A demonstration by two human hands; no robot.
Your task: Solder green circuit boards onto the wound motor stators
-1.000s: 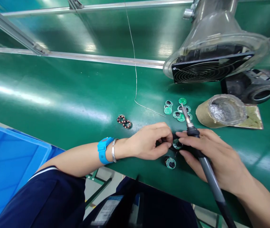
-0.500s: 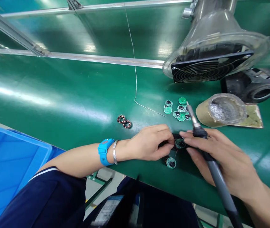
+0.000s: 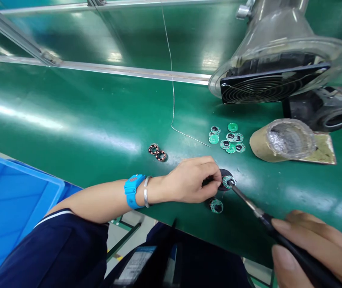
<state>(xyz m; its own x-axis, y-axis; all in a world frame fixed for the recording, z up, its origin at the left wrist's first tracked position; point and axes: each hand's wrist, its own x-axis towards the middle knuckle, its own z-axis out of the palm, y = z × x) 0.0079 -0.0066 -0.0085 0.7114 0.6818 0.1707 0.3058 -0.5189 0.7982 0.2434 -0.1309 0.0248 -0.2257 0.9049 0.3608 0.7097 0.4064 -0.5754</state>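
My left hand (image 3: 193, 180) is closed in a pinch at the left edge of a small round circuit board (image 3: 225, 182), which lies over a dark round piece (image 3: 225, 173). A soldering iron (image 3: 250, 205) is in my right hand (image 3: 318, 244), fingers wrapped round its dark handle. Its metal tip meets the board from the right. Just below sits a second round board (image 3: 216, 206) with a black blob in its middle. The fingertips of my left hand partly hide what they grip.
Several loose round boards (image 3: 231, 137) lie beyond my hands, beside a solder wire (image 3: 190, 137) hanging down to the bench. Two copper-wound rings (image 3: 157, 153) lie left. Rightward stand a tan cup (image 3: 261, 144), an iron stand (image 3: 321, 110) and a fume hood (image 3: 267, 88). A blue bin (image 3: 17, 224) stands left.
My right hand has drawn back down and to the right, away from the board. The soldering iron has swung from pointing up and away to resting its tip on the board. My left hand stays put.
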